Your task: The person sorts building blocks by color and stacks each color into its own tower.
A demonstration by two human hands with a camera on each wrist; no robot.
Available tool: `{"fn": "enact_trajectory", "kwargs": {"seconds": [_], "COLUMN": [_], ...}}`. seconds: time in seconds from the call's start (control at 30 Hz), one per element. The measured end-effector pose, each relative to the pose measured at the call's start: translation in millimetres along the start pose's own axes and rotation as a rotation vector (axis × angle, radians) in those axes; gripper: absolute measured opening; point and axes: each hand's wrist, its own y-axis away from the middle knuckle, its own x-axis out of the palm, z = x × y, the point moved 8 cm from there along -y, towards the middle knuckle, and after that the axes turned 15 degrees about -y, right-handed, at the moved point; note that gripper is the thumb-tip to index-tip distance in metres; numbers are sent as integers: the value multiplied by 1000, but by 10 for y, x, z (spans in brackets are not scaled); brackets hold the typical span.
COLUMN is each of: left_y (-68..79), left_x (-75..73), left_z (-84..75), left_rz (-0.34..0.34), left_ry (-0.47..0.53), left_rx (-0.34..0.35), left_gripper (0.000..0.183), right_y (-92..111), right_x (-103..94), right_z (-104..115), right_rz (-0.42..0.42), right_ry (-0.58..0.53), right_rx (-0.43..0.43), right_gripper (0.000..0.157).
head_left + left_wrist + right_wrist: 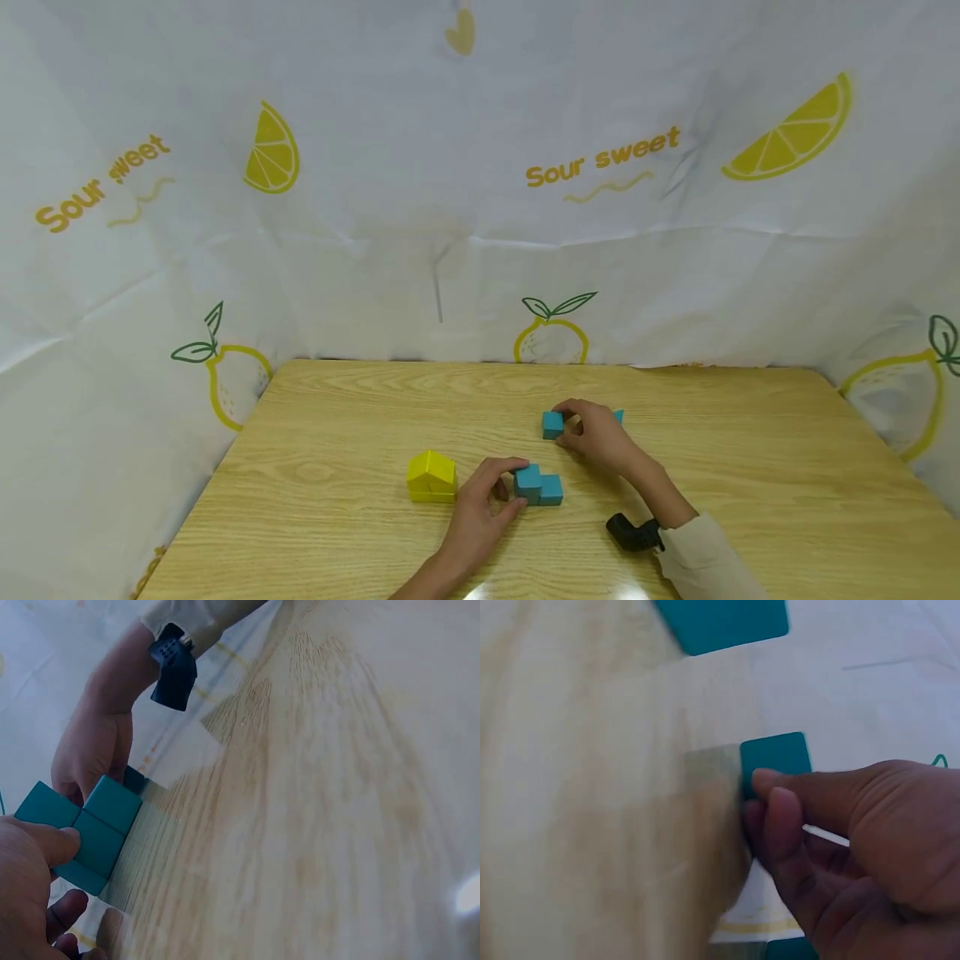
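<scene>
My left hand pinches a taller blue block stack, thumb on the near side and fingers at the top. A single blue cube sits against the stack's right side. In the left wrist view, the thumb presses on the teal-looking faces of these blocks. Farther back on the table, my right hand pinches another blue cube between thumb and fingers, and the right wrist view shows this cube at the fingertips. Behind the right hand peeks the pointed corner of a further blue block, mostly hidden.
A small yellow block house with a peaked top stands left of my left hand. The wooden table ends at a white cloth printed with lemons. A black wrist camera juts from the right sleeve.
</scene>
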Motion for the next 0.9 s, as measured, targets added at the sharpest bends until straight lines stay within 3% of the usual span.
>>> {"fn": "enact_trajectory", "kwargs": {"seconds": [0.17, 0.43, 0.73, 0.9], "left_y": [10, 23, 10, 16], "left_x": [1, 13, 0, 7], "left_z": [13, 21, 18, 29], "left_rz": [7, 15, 16, 19], "left_ry": [12, -6, -4, 5], "left_rx": [-35, -12, -22, -27], "left_gripper": [46, 50, 50, 50], "right_y": [146, 373, 453, 473], "right_x": [-12, -40, -22, -29], "right_z": [-77, -197, -169, -191], "right_rz": [-27, -94, -174, -189], "right_ry": [-8, -95, -89, -110], "right_rx": [-61, -93, -185, -153], "right_gripper": [40, 41, 38, 37]}}
